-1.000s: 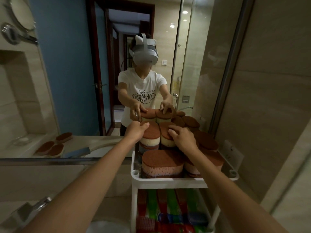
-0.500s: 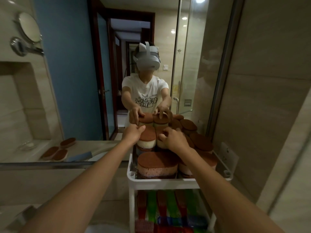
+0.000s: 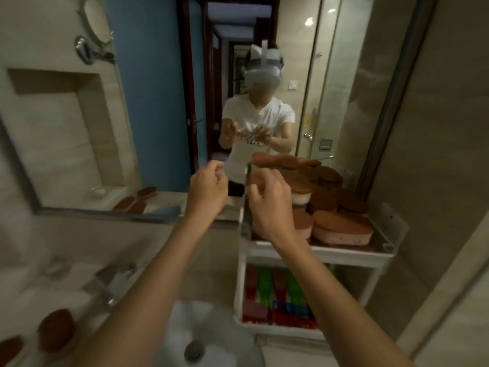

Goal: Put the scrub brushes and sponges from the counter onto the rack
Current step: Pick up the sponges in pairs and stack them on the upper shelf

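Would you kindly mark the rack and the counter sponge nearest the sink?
rack (image 3: 349, 253): head view, top tier's front rim.
counter sponge (image 3: 55, 328): head view, brown top.

**Bathroom fixtures around the work**

A large grey-framed wall mirror reflects a blue wall, a dark wooden doorway and a glass shower door. A small round swing-arm mirror shows at top left. Below, a blurred chrome tap stands beside a white round basin with a metal drain.
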A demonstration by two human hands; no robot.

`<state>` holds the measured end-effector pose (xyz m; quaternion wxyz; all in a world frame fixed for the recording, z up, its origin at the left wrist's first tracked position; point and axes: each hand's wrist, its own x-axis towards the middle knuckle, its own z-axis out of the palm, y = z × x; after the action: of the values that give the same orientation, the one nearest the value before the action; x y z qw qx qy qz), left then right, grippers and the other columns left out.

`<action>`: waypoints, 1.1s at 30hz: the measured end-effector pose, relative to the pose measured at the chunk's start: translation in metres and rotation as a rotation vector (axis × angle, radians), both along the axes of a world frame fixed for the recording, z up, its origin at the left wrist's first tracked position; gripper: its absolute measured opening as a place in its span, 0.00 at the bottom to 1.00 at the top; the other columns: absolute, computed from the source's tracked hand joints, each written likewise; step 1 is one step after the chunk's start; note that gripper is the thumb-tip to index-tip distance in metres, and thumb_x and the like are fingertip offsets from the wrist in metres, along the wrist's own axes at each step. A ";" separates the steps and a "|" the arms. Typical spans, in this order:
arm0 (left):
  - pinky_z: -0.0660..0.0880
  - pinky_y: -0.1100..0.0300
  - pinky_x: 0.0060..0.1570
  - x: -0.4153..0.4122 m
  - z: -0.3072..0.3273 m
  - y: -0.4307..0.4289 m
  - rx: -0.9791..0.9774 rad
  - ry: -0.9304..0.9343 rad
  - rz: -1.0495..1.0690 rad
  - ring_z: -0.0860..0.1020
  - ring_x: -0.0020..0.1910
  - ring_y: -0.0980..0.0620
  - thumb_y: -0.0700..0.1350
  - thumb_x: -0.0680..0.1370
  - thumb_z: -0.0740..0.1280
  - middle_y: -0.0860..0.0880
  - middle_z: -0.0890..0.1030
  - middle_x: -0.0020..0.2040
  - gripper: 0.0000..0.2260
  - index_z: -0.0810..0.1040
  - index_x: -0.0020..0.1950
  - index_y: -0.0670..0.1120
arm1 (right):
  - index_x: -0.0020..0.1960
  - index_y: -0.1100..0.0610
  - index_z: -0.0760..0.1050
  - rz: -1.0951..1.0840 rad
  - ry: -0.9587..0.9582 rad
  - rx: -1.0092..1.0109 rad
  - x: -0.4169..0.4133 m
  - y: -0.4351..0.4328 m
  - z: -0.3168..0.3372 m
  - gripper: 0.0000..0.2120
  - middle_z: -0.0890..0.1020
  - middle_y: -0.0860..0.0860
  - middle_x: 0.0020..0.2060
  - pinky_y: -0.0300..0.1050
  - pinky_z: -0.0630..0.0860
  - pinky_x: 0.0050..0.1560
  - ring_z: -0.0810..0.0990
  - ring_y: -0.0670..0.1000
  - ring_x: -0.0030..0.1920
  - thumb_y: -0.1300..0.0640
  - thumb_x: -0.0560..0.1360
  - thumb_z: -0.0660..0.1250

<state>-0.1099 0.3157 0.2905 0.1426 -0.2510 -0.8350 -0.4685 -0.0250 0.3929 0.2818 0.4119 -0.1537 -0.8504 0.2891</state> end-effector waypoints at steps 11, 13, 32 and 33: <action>0.73 0.52 0.59 -0.002 -0.175 -0.265 -0.083 -0.627 0.244 0.78 0.58 0.41 0.37 0.77 0.60 0.40 0.81 0.58 0.11 0.78 0.57 0.41 | 0.52 0.62 0.79 0.306 -0.360 -0.533 -0.043 -0.216 -0.145 0.11 0.84 0.59 0.47 0.45 0.74 0.50 0.81 0.56 0.48 0.63 0.74 0.61; 0.74 0.47 0.59 -0.012 -0.198 -0.317 -0.067 -0.710 0.272 0.78 0.58 0.38 0.37 0.76 0.60 0.37 0.81 0.57 0.11 0.78 0.55 0.42 | 0.52 0.61 0.79 0.330 -0.447 -0.588 -0.059 -0.259 -0.170 0.11 0.83 0.58 0.49 0.48 0.75 0.52 0.81 0.57 0.50 0.62 0.74 0.61; 0.67 0.47 0.66 -0.170 -0.292 -0.452 -0.603 -0.763 0.235 0.67 0.69 0.40 0.45 0.78 0.63 0.39 0.69 0.69 0.22 0.64 0.71 0.41 | 0.74 0.57 0.59 0.278 -1.133 -0.128 -0.216 -0.363 -0.278 0.24 0.65 0.64 0.68 0.54 0.64 0.68 0.64 0.65 0.68 0.57 0.79 0.55; 0.66 0.47 0.67 -0.173 -0.296 -0.450 -0.610 -0.770 0.211 0.67 0.69 0.40 0.45 0.78 0.64 0.40 0.68 0.69 0.24 0.63 0.72 0.43 | 0.73 0.57 0.59 0.262 -1.130 -0.132 -0.221 -0.361 -0.281 0.23 0.65 0.63 0.68 0.54 0.65 0.68 0.64 0.64 0.68 0.57 0.79 0.55</action>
<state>-0.2828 -0.1340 -0.0054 -0.2089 -0.0043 -0.9468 -0.2448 -0.2464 0.0315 0.0008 -0.1551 -0.2031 -0.9302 0.2633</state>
